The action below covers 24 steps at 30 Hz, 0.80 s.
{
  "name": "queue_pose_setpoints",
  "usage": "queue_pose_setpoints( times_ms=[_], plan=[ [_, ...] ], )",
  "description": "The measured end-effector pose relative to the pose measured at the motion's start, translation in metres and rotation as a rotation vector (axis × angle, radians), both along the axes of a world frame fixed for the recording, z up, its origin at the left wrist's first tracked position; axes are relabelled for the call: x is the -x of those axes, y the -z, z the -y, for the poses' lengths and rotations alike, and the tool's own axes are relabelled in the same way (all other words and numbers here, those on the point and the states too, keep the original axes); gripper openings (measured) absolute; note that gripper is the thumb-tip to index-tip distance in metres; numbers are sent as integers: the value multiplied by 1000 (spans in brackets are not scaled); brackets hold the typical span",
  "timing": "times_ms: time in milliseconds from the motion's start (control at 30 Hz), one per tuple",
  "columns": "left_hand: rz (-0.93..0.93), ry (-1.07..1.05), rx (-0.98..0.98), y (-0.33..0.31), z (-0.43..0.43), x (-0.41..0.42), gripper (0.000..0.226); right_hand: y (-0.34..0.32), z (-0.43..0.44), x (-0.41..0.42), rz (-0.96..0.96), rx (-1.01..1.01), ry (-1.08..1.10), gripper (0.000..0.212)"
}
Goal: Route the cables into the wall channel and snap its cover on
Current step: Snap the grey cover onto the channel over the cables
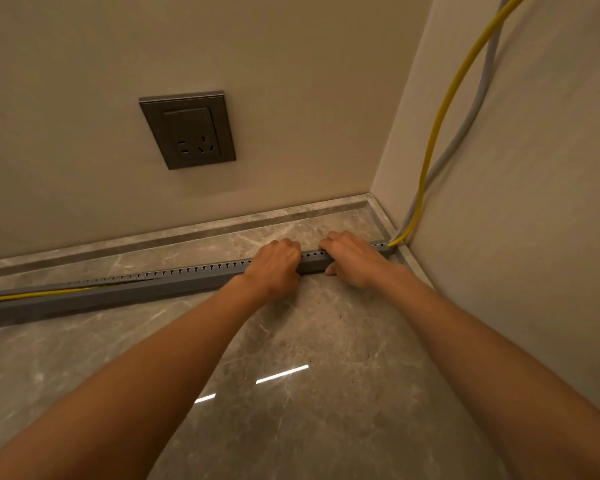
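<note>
Cover-snapping step judged to be in hand. The grey channel [146, 289] is seen lying along the marble floor [309, 393], near the skirting and apart from the wall, its right end close to the corner. Both hands are pressed down on its right end: the left hand [274, 263] is curled over the top with fingers folded onto the far edge, and the right hand [352, 259] is clamped likewise just beside it, thumb on the near face. A short stretch of slotted edge is exposed between them. The yellow cable [440, 126] and a grey cable [475, 109] are seen dropping down the right wall and entering the channel's end at the corner. Toward the left, the cover [84, 297] appears unseated; a gap is open there and the yellow cable shows in it. Next move is judged to call for pressing worked leftward along the length, with the cable tucked down first so it is not pinched. A dark wall socket [187, 129] is noted above.
</note>
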<state>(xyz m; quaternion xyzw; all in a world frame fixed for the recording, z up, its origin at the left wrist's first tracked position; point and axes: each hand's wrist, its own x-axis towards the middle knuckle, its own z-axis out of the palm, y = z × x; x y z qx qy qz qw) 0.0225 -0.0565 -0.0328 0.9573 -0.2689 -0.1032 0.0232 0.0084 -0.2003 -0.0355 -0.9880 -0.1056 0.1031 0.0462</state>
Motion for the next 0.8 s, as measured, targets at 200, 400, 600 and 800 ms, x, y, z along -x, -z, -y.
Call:
queue_pose_setpoints(
  times_ms=[200, 400, 600, 800],
  plan=[
    [-71, -50, 126, 0, -16, -11, 38, -3, -1, -3, -12, -12, 69, 33],
    [-151, -130, 65, -6, -61, -19, 39, -8, -27, -5, -66, -57, 123, 35],
    [-226, -129, -69, -10, -84, -23, 47, -4, -69, -5, -126, -158, 76, 43],
    [-110, -71, -36, -3, -83, -16, 39, -4, -75, -7, -79, -106, 36, 38]
  ],
)
